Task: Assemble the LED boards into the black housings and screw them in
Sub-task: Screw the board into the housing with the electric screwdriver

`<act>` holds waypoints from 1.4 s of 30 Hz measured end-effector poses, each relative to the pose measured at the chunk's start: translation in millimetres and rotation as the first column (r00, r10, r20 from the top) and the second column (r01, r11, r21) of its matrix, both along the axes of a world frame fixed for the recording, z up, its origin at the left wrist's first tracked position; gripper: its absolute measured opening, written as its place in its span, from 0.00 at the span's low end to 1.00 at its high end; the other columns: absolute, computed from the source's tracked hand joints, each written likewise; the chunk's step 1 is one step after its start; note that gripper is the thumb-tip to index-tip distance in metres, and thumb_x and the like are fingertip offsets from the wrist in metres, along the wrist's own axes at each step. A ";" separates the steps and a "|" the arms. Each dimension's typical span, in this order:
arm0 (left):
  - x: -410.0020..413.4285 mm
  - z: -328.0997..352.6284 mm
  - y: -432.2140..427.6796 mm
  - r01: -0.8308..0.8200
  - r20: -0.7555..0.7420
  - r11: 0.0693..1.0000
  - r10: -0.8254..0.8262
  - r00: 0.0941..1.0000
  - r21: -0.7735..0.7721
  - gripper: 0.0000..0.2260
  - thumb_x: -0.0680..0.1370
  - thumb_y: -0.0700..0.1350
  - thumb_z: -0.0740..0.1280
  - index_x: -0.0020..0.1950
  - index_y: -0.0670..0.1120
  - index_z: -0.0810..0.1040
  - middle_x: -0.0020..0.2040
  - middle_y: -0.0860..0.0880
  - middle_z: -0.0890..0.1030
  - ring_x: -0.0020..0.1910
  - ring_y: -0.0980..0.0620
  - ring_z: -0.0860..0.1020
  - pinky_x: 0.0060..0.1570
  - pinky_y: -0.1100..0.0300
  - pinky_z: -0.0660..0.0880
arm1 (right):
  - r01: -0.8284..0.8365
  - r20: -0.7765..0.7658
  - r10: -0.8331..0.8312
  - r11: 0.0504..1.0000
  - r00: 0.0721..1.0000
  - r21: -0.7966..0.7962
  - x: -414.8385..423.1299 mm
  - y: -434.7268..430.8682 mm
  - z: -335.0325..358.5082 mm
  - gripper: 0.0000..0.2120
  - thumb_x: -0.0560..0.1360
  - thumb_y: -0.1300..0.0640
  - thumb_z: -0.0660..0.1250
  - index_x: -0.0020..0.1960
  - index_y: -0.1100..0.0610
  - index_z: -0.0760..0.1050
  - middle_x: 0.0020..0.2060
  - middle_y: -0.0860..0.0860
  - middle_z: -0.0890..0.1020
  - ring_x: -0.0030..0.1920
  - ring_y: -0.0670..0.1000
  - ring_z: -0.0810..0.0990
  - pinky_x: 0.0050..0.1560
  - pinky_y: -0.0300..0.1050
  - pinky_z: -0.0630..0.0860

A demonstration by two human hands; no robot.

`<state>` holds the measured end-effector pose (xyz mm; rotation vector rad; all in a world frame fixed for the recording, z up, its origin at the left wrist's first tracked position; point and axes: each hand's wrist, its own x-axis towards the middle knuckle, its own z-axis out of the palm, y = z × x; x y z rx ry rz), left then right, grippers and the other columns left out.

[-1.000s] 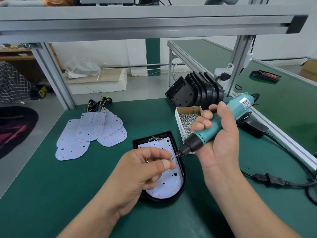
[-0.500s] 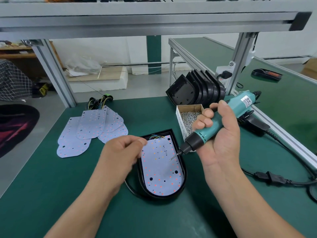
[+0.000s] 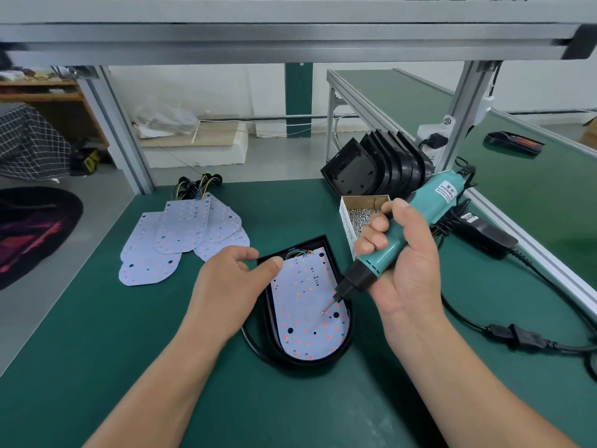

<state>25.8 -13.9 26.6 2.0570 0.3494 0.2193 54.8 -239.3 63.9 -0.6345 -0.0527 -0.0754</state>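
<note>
Black D-shaped plastic housing (image 3: pixel 307 365) lies flat on the matte green bench (image 3: pixel 97 334), cradling a pale perforated LED board (image 3: pixel 303 305). Left hand (image 3: pixel 229 289): fingers released, thumb at the housing's rim. Right hand (image 3: pixel 403 270): fingers clenched round a teal electric screwdriver (image 3: pixel 433 194), bit tip on the board.

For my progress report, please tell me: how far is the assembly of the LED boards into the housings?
Done: one LED board lies in a black housing. In hand: the right hand grips the teal screwdriver, its bit down on that board; the left hand lies by the housing's rim. Seated screws: cannot tell. Left: the loose boards and the stacked empty housings behind the screw box.
</note>
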 end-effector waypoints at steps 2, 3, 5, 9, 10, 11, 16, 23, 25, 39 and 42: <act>0.2 -0.6 3.9 0.015 -0.067 0.999 -0.013 0.998 0.040 0.34 0.62 0.75 0.70 0.61 0.56 0.81 0.38 0.59 0.76 0.39 0.58 0.77 0.42 0.55 0.72 | -0.003 0.005 0.003 1.000 1.000 -0.006 0.0 -0.4 -0.5 0.06 0.80 0.56 0.68 0.44 0.54 0.76 0.34 0.50 0.74 0.29 0.46 0.68 0.31 0.40 0.71; -0.7 -0.6 3.4 0.040 -0.113 0.997 -0.033 0.993 0.060 0.36 0.62 0.76 0.70 0.63 0.56 0.80 0.43 0.57 0.79 0.45 0.55 0.80 0.45 0.54 0.74 | -0.004 0.006 0.004 1.000 1.000 -0.012 0.1 -0.2 -0.4 0.06 0.80 0.56 0.68 0.44 0.55 0.76 0.34 0.50 0.74 0.29 0.46 0.68 0.31 0.40 0.71; -2.6 -1.5 -0.9 0.102 -0.178 0.986 -0.078 0.981 0.132 0.31 0.63 0.77 0.68 0.58 0.60 0.81 0.48 0.57 0.84 0.50 0.54 0.83 0.49 0.54 0.77 | -0.008 0.005 0.008 1.000 1.000 -0.025 -0.2 0.9 -0.5 0.07 0.80 0.56 0.67 0.44 0.54 0.76 0.34 0.50 0.73 0.29 0.46 0.68 0.31 0.39 0.71; -3.4 1.6 -10.6 0.134 -0.197 0.958 -0.085 0.977 0.254 0.20 0.66 0.74 0.67 0.47 0.62 0.81 0.39 0.65 0.83 0.42 0.60 0.82 0.46 0.55 0.79 | -0.017 0.011 0.018 0.999 1.000 -0.044 -0.8 2.6 -0.7 0.07 0.81 0.57 0.67 0.44 0.54 0.76 0.34 0.50 0.73 0.29 0.46 0.68 0.30 0.39 0.71; -2.6 1.6 -11.7 0.125 -0.200 0.951 -0.069 0.977 0.283 0.20 0.66 0.73 0.68 0.46 0.59 0.80 0.38 0.63 0.83 0.41 0.59 0.82 0.44 0.55 0.79 | -0.020 0.014 0.021 0.999 1.000 -0.045 -1.1 2.8 -0.9 0.07 0.81 0.57 0.67 0.44 0.54 0.76 0.34 0.50 0.73 0.29 0.46 0.68 0.30 0.39 0.71; -2.0 1.8 -13.4 0.119 -0.205 0.944 -0.057 0.977 0.307 0.20 0.67 0.71 0.69 0.45 0.57 0.79 0.36 0.61 0.82 0.39 0.58 0.82 0.42 0.56 0.77 | -0.023 0.016 0.023 0.999 1.000 -0.047 -1.4 2.9 -1.1 0.07 0.80 0.57 0.67 0.43 0.54 0.76 0.34 0.50 0.73 0.29 0.46 0.68 0.30 0.39 0.71; 1.5 1.2 -17.3 0.123 -0.193 0.934 -0.059 0.979 0.335 0.24 0.70 0.69 0.73 0.38 0.51 0.69 0.30 0.57 0.73 0.31 0.53 0.72 0.33 0.56 0.65 | -0.049 0.028 0.051 0.996 0.998 -0.076 -1.6 3.3 -2.6 0.06 0.80 0.56 0.67 0.44 0.54 0.75 0.34 0.50 0.73 0.28 0.46 0.68 0.30 0.39 0.71; 6.0 -0.6 -13.5 0.173 -0.168 0.934 -0.125 0.978 0.313 0.26 0.72 0.66 0.74 0.36 0.50 0.65 0.30 0.56 0.67 0.30 0.51 0.66 0.34 0.55 0.63 | -0.074 0.051 0.081 0.989 0.995 -0.128 -0.4 3.4 -4.7 0.05 0.78 0.56 0.68 0.47 0.55 0.73 0.34 0.50 0.73 0.28 0.46 0.69 0.29 0.40 0.71; 6.6 -0.6 -13.0 0.180 -0.171 0.937 -0.133 0.976 0.300 0.25 0.72 0.65 0.75 0.36 0.50 0.64 0.29 0.56 0.67 0.30 0.51 0.66 0.34 0.55 0.62 | -0.076 0.061 0.085 0.987 0.994 -0.143 -0.3 4.8 -5.3 0.05 0.78 0.56 0.67 0.48 0.55 0.72 0.33 0.50 0.73 0.27 0.46 0.69 0.29 0.40 0.71; 6.9 -2.2 -12.4 0.180 -0.180 0.948 -0.135 0.974 0.264 0.24 0.69 0.65 0.73 0.35 0.50 0.64 0.25 0.58 0.66 0.28 0.52 0.67 0.33 0.57 0.63 | -0.093 0.093 0.117 0.968 0.989 -0.233 -1.8 5.9 -6.5 0.07 0.77 0.56 0.68 0.49 0.56 0.71 0.33 0.50 0.73 0.27 0.47 0.68 0.28 0.41 0.71; 7.1 -1.7 -12.5 0.184 -0.184 0.945 -0.137 0.973 0.271 0.24 0.69 0.65 0.73 0.35 0.50 0.65 0.27 0.57 0.67 0.29 0.52 0.67 0.33 0.56 0.63 | -0.100 0.113 0.132 0.963 0.985 -0.249 -2.7 6.8 -5.7 0.09 0.75 0.55 0.71 0.48 0.56 0.71 0.33 0.50 0.73 0.27 0.47 0.68 0.29 0.41 0.71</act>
